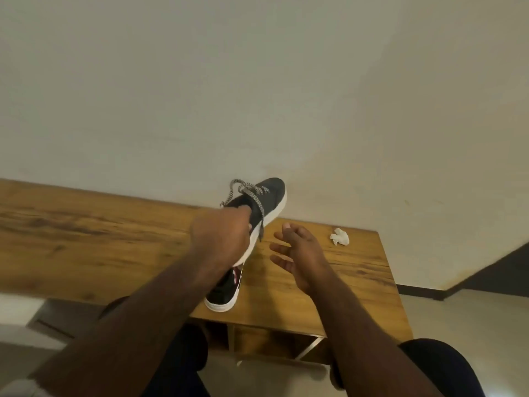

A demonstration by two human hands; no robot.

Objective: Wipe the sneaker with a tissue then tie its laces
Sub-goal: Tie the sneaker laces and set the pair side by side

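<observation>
The left hand (219, 236) grips a black shoe (259, 207) with a white sole and holds it up over the wooden table (86, 239), toe pointing away. The right hand (294, 253) is beside it, fingers spread, holding nothing. A crumpled white tissue (339, 237) lies on the table near the wall, to the right.

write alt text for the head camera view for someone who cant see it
The left hand grips a dark sneaker with loose laces tilted above a wooden table. The right hand hovers open beside it, and a crumpled tissue lies farther right.
</observation>
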